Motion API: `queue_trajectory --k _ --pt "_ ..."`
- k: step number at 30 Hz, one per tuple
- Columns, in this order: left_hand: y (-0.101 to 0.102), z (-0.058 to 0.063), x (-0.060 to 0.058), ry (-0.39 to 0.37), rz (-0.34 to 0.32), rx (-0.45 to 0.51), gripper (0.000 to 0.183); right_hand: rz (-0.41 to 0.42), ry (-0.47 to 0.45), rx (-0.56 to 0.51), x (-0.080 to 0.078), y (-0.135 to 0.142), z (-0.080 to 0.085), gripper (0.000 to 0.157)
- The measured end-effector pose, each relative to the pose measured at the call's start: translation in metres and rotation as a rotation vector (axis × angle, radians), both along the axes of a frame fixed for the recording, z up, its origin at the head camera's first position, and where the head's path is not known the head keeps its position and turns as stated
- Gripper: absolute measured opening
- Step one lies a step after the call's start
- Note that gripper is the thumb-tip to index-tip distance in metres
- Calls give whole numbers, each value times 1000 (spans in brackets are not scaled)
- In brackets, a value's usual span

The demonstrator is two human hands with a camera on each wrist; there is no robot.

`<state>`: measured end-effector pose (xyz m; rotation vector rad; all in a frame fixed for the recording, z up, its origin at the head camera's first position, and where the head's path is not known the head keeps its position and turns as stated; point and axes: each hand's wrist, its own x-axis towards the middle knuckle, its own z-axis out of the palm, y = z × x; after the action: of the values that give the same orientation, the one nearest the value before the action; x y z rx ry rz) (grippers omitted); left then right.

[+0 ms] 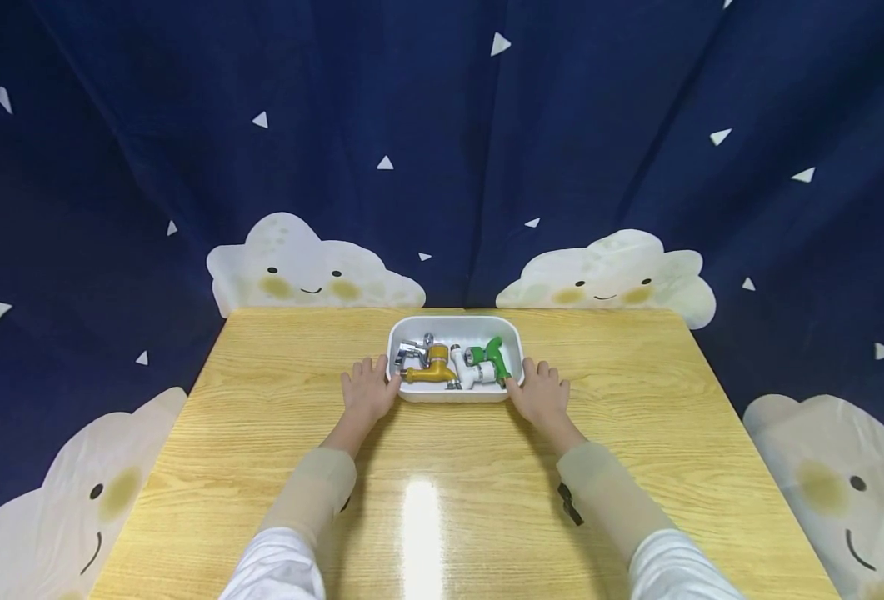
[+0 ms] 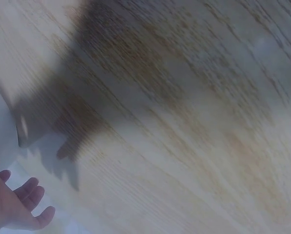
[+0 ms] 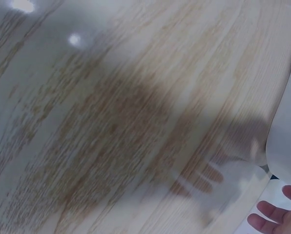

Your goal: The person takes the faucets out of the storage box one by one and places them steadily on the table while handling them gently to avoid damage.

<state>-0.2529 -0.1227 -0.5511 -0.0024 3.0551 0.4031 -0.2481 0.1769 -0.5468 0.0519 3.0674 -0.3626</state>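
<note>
A white plastic tray (image 1: 456, 397) sits at the far edge of the wooden table. Inside lie a chrome tap (image 1: 412, 350), a yellow tap (image 1: 430, 372), a white tap (image 1: 466, 373) and a green tap (image 1: 497, 358). My left hand (image 1: 368, 390) is at the tray's left end, thumb right at the rim, other fingers spread outside. My right hand (image 1: 542, 393) mirrors it at the right end. Both wrist views show loosely extended fingers beside the tray's white wall, on the left (image 2: 16, 204) and right (image 3: 277, 214); the thumb tips are hidden there.
The wooden table (image 1: 442, 450) reaches from the tray towards the body. A dark blue curtain (image 1: 442, 150) with white triangles and smiling clouds hangs behind and beside it. Dark straps (image 1: 571, 504) show under the sleeved forearms.
</note>
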Motion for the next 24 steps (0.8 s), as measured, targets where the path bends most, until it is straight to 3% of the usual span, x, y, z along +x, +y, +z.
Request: queue_trajectory --k 24 --pt "-1 -3 1 1 10 9 55 -6 -12 2 3 -2 6 63"
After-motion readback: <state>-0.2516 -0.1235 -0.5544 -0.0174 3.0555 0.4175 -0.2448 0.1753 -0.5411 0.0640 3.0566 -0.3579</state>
